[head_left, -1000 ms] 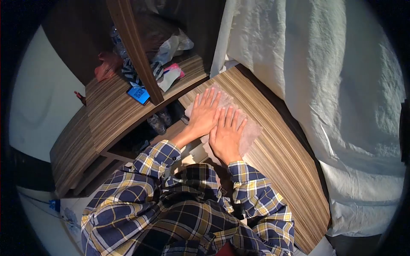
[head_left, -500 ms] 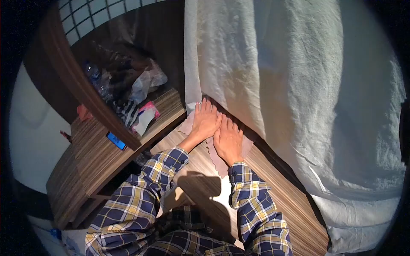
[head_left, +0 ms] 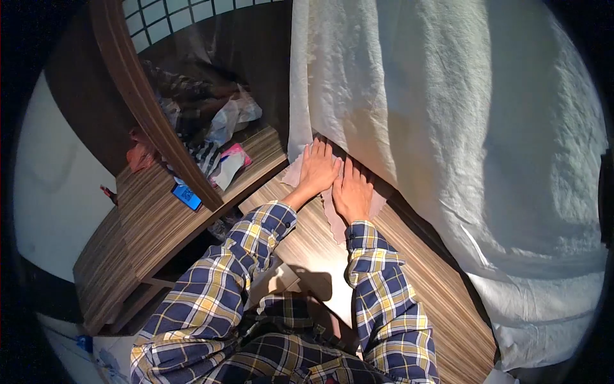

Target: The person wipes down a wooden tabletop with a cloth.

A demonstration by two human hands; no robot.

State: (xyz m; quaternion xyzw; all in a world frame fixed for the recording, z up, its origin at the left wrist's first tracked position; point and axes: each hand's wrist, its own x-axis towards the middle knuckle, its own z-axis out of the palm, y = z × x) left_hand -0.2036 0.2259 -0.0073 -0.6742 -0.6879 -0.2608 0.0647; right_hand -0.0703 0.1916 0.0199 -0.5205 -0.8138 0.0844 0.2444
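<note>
Both hands lie flat on a pinkish cloth (head_left: 331, 214) with a scalloped edge, spread on a wood-grain surface (head_left: 409, 256) at its far end by the curtain. My left hand (head_left: 317, 170) has its fingers extended and pointing away from me. Just to the right, touching it near the thumb, my right hand (head_left: 353, 192) rests palm down, its fingers stretched toward the dark gap under the curtain. Parts of the cloth are hidden beneath both hands.
A pale curtain (head_left: 435, 128) hangs along the far and right side. On the left, a shelf unit (head_left: 153, 221) with a dark upright post (head_left: 150, 102) bears a blue-screened phone (head_left: 186, 196), a red bag (head_left: 141, 155), plastic bags (head_left: 233, 115) and a pink-and-white packet (head_left: 231, 168).
Both hands and the cloth have moved away from me along the surface, up to the curtain's lower edge. The hands stay flat and side by side. The camera view has shifted too.
</note>
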